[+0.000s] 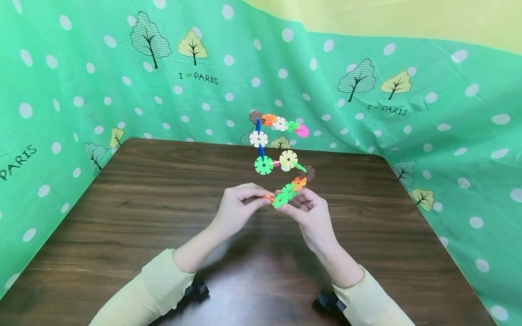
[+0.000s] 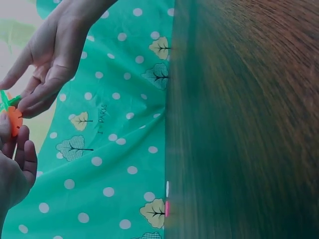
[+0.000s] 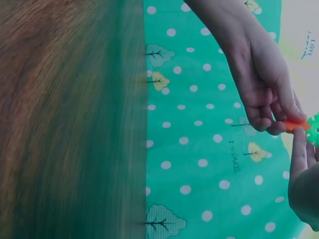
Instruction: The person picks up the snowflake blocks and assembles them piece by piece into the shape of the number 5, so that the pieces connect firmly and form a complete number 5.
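A chain of slotted flower-shaped plastic discs zigzags away from my hands in the head view. Green discs (image 1: pixel 284 195) and an orange disc (image 1: pixel 299 183) form its near stretch, with a brown disc (image 1: pixel 308 173) past them. Farther along come a yellow disc (image 1: pixel 288 159), a white disc (image 1: pixel 258 139) and a pink disc (image 1: pixel 302 131) at the far tip. My left hand (image 1: pixel 241 207) pinches an orange disc, seen face-on (image 2: pixel 16 121) in the left wrist view, against the green end. My right hand (image 1: pixel 315 215) grips the near green discs between thumb and fingers.
Both hands are above a dark wooden table (image 1: pixel 163 203). Behind it hangs a green dotted curtain (image 1: pixel 228 90) with printed trees; the chain's far part overlaps it. Black devices (image 1: pixel 197 290) sit at both wrists. Thin white and pink pieces (image 2: pixel 167 208) show along the table edge in the left wrist view.
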Demonstrator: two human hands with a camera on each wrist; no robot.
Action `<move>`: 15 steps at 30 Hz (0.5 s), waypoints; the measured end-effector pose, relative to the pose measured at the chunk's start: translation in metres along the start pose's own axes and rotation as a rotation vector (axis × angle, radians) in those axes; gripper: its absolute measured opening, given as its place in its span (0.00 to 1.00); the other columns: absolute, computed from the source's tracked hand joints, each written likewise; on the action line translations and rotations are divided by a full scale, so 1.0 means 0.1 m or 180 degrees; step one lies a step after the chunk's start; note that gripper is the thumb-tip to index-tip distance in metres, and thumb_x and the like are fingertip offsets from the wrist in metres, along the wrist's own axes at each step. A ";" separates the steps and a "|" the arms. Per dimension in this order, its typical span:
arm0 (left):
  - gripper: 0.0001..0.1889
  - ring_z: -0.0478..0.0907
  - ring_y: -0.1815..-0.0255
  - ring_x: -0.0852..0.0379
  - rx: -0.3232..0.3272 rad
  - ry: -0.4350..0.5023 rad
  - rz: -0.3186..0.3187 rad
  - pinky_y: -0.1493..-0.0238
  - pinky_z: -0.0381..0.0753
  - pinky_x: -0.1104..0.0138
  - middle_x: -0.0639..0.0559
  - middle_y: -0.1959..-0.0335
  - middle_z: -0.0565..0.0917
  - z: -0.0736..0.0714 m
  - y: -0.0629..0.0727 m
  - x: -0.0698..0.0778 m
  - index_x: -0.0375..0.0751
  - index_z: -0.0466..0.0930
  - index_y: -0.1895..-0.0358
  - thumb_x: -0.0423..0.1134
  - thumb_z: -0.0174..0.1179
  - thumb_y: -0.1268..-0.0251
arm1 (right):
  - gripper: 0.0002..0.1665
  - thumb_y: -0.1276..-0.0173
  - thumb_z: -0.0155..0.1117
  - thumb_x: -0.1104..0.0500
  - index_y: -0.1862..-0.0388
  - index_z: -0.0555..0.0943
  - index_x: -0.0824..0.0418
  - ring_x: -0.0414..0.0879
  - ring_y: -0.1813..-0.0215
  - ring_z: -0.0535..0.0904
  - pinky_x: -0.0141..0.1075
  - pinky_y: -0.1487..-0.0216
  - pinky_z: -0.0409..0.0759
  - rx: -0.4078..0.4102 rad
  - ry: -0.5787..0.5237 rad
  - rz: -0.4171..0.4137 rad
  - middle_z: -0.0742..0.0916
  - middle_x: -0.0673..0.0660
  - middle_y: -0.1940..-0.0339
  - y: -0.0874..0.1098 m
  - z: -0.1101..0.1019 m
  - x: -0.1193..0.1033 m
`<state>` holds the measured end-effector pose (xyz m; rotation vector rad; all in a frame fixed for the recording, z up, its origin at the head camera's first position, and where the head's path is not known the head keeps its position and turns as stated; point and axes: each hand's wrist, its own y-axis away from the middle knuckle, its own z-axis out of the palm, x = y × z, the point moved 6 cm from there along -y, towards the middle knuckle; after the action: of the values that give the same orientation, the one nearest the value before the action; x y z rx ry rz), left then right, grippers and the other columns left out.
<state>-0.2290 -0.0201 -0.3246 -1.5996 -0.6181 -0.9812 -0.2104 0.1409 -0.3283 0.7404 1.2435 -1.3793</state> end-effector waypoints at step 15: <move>0.05 0.84 0.71 0.55 0.0358 -0.0118 -0.0017 0.71 0.82 0.66 0.49 0.74 0.87 -0.13 0.04 0.08 0.36 0.87 0.70 0.33 0.71 0.51 | 0.14 0.44 0.67 0.74 0.62 0.82 0.59 0.47 0.49 0.83 0.36 0.50 0.81 -0.0098 -0.0390 -0.0091 0.89 0.55 0.60 0.04 0.12 0.06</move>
<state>-0.2246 -0.0347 -0.3191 -1.5203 -0.6917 -0.9067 -0.2056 0.1288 -0.3317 0.6099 1.1803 -1.4047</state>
